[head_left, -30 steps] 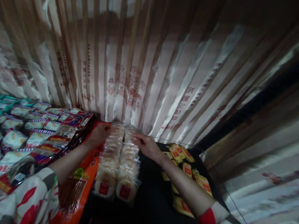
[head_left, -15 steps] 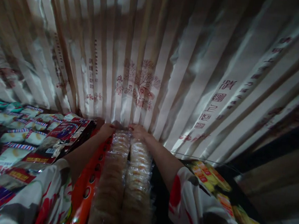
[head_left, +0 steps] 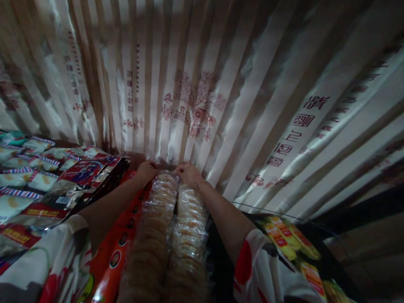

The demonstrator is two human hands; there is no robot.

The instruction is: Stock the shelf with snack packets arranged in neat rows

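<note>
Two long rows of round, flat, clear-wrapped pastries run away from me, a left row and a right row. At the far end of the left row, my left hand has its fingers bent inward and closed. My right hand is at the far end of the right row, thumb and fingers pinched together. What either hand grips is too dark and small to make out. Both hands are close to the pleated, printed curtain behind the rows.
Orange packets lie left of the rows, beside dark red packets. Farther left are several white packs with striped edges and green packs. Yellow and orange packets lie to the right on a dark surface.
The view has shifted slightly, so the curtain prints and right-hand packets sit farther right. Both hands stay at the far ends of the rows, with a small change in finger position.
</note>
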